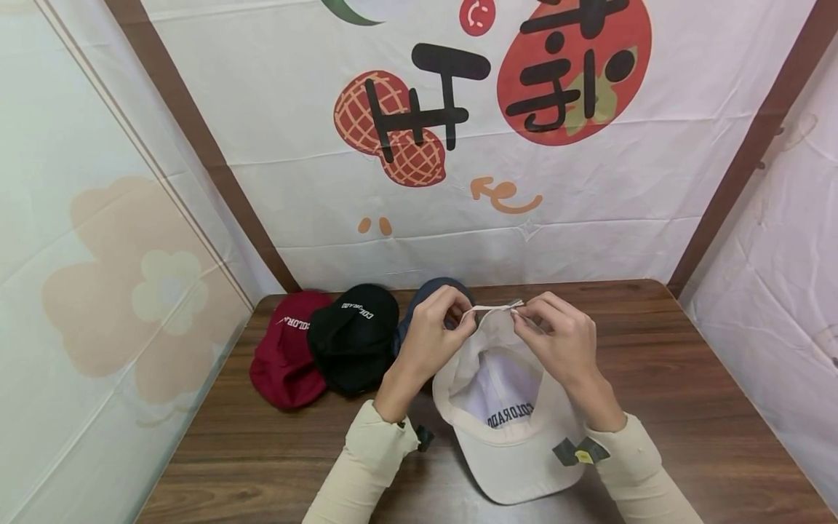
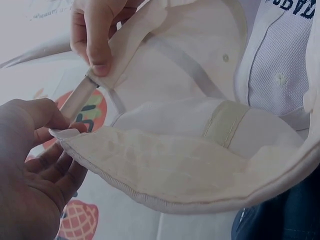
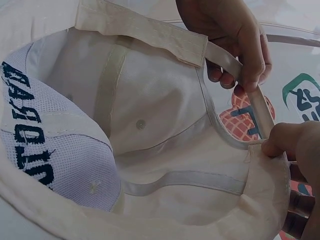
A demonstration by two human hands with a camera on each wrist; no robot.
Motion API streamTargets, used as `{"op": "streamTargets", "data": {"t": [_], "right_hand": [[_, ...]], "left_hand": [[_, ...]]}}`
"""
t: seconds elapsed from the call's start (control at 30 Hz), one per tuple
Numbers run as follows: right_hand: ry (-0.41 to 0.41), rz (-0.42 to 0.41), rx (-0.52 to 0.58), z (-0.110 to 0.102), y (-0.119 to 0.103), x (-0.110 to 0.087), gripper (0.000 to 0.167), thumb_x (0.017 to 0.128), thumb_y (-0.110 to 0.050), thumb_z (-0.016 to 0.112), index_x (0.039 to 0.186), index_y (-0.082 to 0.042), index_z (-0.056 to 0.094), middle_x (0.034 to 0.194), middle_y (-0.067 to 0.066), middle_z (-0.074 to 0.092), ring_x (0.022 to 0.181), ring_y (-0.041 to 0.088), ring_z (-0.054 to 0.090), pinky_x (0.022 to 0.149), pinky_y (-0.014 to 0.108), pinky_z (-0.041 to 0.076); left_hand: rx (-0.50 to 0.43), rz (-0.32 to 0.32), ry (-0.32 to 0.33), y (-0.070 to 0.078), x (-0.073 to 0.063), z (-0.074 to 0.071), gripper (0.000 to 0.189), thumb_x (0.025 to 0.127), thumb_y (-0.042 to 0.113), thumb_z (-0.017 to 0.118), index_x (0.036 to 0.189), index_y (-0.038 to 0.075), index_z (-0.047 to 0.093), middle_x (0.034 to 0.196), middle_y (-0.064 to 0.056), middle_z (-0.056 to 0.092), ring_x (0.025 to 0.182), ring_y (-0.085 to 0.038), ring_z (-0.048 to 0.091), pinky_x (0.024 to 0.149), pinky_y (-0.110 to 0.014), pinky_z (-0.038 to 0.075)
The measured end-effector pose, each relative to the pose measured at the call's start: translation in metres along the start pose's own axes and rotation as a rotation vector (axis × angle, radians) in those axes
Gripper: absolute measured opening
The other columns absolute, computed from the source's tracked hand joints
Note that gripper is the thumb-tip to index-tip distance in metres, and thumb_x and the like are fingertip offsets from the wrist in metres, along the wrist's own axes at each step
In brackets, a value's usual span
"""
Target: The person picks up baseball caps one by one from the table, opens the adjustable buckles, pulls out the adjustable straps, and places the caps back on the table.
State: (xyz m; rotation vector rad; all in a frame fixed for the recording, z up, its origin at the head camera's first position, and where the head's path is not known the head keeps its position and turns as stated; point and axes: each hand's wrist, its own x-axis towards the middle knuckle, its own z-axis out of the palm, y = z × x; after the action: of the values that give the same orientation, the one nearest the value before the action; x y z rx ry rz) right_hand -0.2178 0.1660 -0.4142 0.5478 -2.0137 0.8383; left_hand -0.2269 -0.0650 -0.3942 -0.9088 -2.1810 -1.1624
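Note:
A cream baseball cap [image 1: 524, 466] is held up over the table, inside facing me and brim toward me. Dark COLORADO lettering shows from the inside on its mesh-backed front panel [image 3: 75, 160]. Across the back opening runs a narrow strap [image 3: 260, 107], taut between the hands. My left hand [image 1: 432, 324] pinches this strap between thumb and fingers on the left side. On the other side my right hand [image 1: 559, 335] pinches the strap's end where it meets the cap's back edge [image 3: 267, 175]. The right fingers behind the edge are partly hidden.
To the left on the brown wooden table [image 1: 655, 378] lie a dark red cap [image 1: 284, 371] and a black cap [image 1: 350, 356], overlapping. A navy cap [image 1: 448, 284] sits behind my left hand, partly covered. A printed white cloth [image 1: 294, 189] hangs behind the table.

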Motion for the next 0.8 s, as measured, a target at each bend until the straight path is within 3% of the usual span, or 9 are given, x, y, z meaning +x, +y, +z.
{"op": "streamTargets", "data": {"t": [0.8], "right_hand": [[0.002, 0.005, -0.002, 0.0018, 0.0014, -0.0011, 0.009, 0.081, -0.004, 0.083, 0.081, -0.013, 0.078, 0.079, -0.005, 0.073, 0.056, 0.009, 0.061, 0.055, 0.02, 0.048]], "left_hand": [[-0.01, -0.021, 0.008, -0.0024, -0.0025, -0.0038, 0.009, 0.097, 0.001, 0.068, 0.093, 0.008, 0.065, 0.091, -0.005, 0.063, 0.076, -0.013, 0.064, 0.069, -0.026, 0.058]]}}
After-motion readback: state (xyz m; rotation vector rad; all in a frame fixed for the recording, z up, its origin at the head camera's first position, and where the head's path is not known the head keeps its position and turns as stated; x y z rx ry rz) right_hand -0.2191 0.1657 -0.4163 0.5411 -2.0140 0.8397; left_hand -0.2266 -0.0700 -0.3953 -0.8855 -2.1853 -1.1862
